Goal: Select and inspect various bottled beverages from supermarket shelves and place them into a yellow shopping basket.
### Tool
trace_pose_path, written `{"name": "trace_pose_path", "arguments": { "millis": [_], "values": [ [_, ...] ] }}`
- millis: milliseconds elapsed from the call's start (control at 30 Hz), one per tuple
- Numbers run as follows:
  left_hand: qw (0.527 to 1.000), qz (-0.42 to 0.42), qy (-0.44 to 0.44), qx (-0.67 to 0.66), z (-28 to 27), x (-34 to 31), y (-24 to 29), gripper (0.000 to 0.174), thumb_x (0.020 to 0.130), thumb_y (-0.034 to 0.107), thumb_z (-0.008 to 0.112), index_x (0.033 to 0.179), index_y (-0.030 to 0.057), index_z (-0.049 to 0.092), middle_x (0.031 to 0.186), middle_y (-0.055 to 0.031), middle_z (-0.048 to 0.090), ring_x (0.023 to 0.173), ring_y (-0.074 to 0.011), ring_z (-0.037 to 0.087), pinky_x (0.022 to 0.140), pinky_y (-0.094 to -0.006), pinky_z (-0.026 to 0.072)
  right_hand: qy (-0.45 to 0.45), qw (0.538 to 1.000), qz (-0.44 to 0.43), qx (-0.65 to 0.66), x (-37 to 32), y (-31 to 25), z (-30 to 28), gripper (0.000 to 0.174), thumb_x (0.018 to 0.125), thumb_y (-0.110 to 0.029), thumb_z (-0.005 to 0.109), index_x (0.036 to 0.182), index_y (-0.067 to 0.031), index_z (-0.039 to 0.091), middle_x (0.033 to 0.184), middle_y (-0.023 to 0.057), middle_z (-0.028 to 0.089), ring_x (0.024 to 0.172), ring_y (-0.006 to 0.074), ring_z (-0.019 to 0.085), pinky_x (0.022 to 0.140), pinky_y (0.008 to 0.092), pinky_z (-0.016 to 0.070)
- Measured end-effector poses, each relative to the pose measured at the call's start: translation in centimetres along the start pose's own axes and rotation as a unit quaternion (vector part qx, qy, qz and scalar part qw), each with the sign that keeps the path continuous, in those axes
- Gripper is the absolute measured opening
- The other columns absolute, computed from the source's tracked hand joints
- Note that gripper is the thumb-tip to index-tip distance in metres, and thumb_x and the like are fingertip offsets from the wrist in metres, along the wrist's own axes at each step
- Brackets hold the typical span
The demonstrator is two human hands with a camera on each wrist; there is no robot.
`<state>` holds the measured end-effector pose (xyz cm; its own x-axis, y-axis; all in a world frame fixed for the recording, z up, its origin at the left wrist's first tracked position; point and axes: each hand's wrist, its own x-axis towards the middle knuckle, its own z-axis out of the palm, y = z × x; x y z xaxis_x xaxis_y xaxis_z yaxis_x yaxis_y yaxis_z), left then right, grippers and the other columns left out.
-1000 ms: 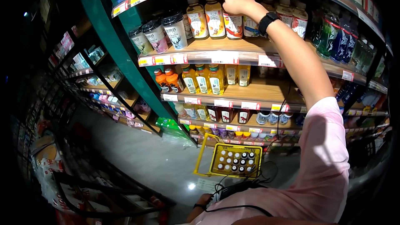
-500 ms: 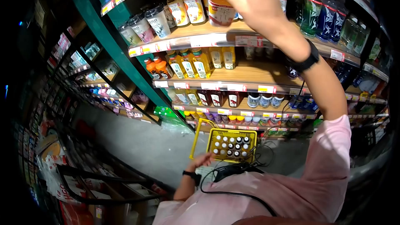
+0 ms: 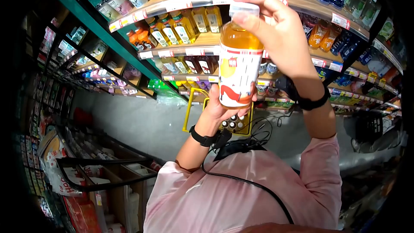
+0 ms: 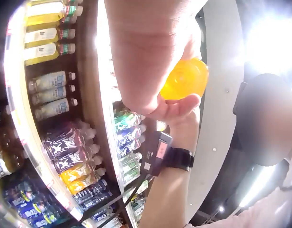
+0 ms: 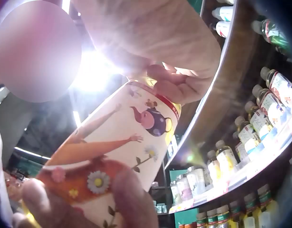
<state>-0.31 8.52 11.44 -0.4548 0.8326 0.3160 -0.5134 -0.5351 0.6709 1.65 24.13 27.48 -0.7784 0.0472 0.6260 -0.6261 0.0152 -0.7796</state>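
A tea bottle (image 3: pixel 238 75) with amber liquid, a white cap (image 3: pixel 245 8) and a white label with red and orange pictures stands upright before the body in the head view. My right hand (image 3: pixel 284 39) grips it at the cap and neck, thumb in front. Under its base, my left hand (image 3: pixel 217 108) holds the lower end. In the right wrist view, left fingertips press the label (image 5: pixel 108 142), which shows a daisy and a teapot. The left wrist view shows the bottle's orange base (image 4: pixel 186 80) beside the left palm.
Drink shelves (image 3: pixel 202 45) curve across the front, filled with several rows of bottles and cups. On the floor sits a yellow basket (image 3: pixel 188 112) holding several capped bottles (image 3: pixel 233 124), partly hidden by my left hand. Black cables (image 3: pixel 258 133) hang near it. Another rack stands left.
My right hand took the tea bottle off the upper shelf and brought it down towards the body. The left hand rose from near the basket to the bottle's base. The view tilted downward.
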Motion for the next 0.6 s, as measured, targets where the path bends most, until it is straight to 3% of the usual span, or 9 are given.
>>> {"name": "trace_pose_path", "arguments": {
  "millis": [133, 167, 200, 233, 267, 300, 400, 467, 600],
  "values": [
    [0.999, 0.016, 0.037, -0.033, 1.2, 0.5, -1.2, 0.114, 0.073, 0.089, 0.050, 0.140, -0.0016, 0.038, 0.094, -0.0150, 0.061, 0.052, -0.0159, 0.052, 0.046, -0.0257, 0.0454, -0.005, 0.994, 0.002, -0.109, -0.4, 0.9, -1.6, 0.034, 0.096, -0.017, 0.064, 0.124, 0.0008, 0.060, 0.101, 0.0061, 0.068, 0.090, 0.0079, 0.061, 0.079, 0.0240, 0.0505],
    [0.996, 0.021, 0.029, -0.079, 1.7, 0.5, -1.2, 0.112, 0.075, 0.089, 0.047, 0.139, -0.0021, 0.039, 0.094, -0.0149, 0.060, 0.054, -0.0151, 0.052, 0.046, -0.0253, 0.0448, -0.029, 0.997, 0.012, -0.067, -0.7, 1.7, -1.7, 0.041, 0.100, -0.022, 0.056, 0.134, 0.0006, 0.053, 0.115, 0.0088, 0.065, 0.103, 0.0105, 0.059, 0.089, 0.0251, 0.0478],
    [0.992, 0.026, 0.020, -0.124, 2.1, 0.6, -1.3, 0.110, 0.077, 0.088, 0.045, 0.139, -0.0026, 0.039, 0.093, -0.0147, 0.060, 0.056, -0.0144, 0.052, 0.046, -0.0249, 0.0441, -0.033, 0.997, 0.012, -0.065, -0.8, 2.1, -1.9, 0.041, 0.100, -0.022, 0.056, 0.134, 0.0006, 0.053, 0.115, 0.0088, 0.065, 0.103, 0.0105, 0.059, 0.089, 0.0251, 0.0478],
    [0.992, 0.026, 0.005, -0.126, 2.6, 0.7, -1.5, 0.100, 0.083, 0.084, 0.043, 0.138, 0.0003, 0.042, 0.098, -0.0138, 0.065, 0.054, -0.0120, 0.050, 0.047, -0.0236, 0.0404, -0.039, 0.999, -0.007, -0.038, -1.0, 2.2, -2.0, 0.044, 0.101, -0.022, 0.053, 0.139, -0.0003, 0.048, 0.123, 0.0098, 0.060, 0.111, 0.0120, 0.055, 0.095, 0.0260, 0.0441],
    [0.992, 0.027, 0.006, -0.124, 2.7, 0.8, -1.8, 0.100, 0.083, 0.084, 0.043, 0.138, 0.0003, 0.042, 0.098, -0.0138, 0.065, 0.054, -0.0120, 0.050, 0.047, -0.0236, 0.0404, -0.044, 0.999, -0.028, -0.011, -1.0, 2.4, -2.1, 0.047, 0.103, -0.023, 0.049, 0.144, -0.0012, 0.043, 0.131, 0.0109, 0.056, 0.119, 0.0134, 0.052, 0.101, 0.0269, 0.0404],
    [0.989, 0.033, 0.004, -0.144, 3.0, 0.9, -2.2, 0.100, 0.083, 0.083, 0.042, 0.139, 0.0006, 0.040, 0.099, -0.0138, 0.064, 0.054, -0.0122, 0.049, 0.047, -0.0238, 0.0405, -0.070, 0.997, 0.015, 0.041, -1.2, 2.7, -2.4, 0.049, 0.103, -0.024, 0.046, 0.146, -0.0015, 0.039, 0.142, 0.0118, 0.047, 0.129, 0.0150, 0.043, 0.108, 0.0280, 0.0335],
    [0.982, 0.035, -0.017, -0.185, 3.6, 1.3, -2.6, 0.100, 0.085, 0.083, 0.039, 0.142, 0.0011, 0.037, 0.102, -0.0138, 0.063, 0.054, -0.0127, 0.047, 0.048, -0.0243, 0.0401, -0.074, 0.997, 0.013, 0.022, -1.0, 3.7, -2.8, 0.049, 0.103, -0.024, 0.046, 0.146, -0.0023, 0.041, 0.142, 0.0113, 0.046, 0.127, 0.0145, 0.044, 0.107, 0.0274, 0.0345],
    [0.973, 0.036, 0.046, -0.222, 4.2, 1.3, -2.8, 0.101, 0.085, 0.083, 0.039, 0.144, 0.0009, 0.035, 0.098, -0.0162, 0.058, 0.053, -0.0139, 0.045, 0.044, -0.0253, 0.0412, -0.087, 0.996, 0.011, 0.019, -1.1, 3.4, -3.1, 0.048, 0.103, -0.025, 0.046, 0.146, -0.0036, 0.041, 0.144, 0.0107, 0.043, 0.127, 0.0146, 0.043, 0.107, 0.0277, 0.0339],
    [0.976, 0.043, 0.051, -0.207, 4.3, 1.3, -3.3, 0.100, 0.086, 0.082, 0.039, 0.144, 0.0016, 0.034, 0.099, -0.0164, 0.058, 0.054, -0.0136, 0.045, 0.045, -0.0247, 0.0409, -0.092, 0.994, 0.033, 0.040, -1.3, 3.6, -3.5, 0.048, 0.102, -0.025, 0.047, 0.145, -0.0042, 0.043, 0.145, 0.0109, 0.042, 0.129, 0.0158, 0.042, 0.109, 0.0291, 0.0322]
  ]
}}
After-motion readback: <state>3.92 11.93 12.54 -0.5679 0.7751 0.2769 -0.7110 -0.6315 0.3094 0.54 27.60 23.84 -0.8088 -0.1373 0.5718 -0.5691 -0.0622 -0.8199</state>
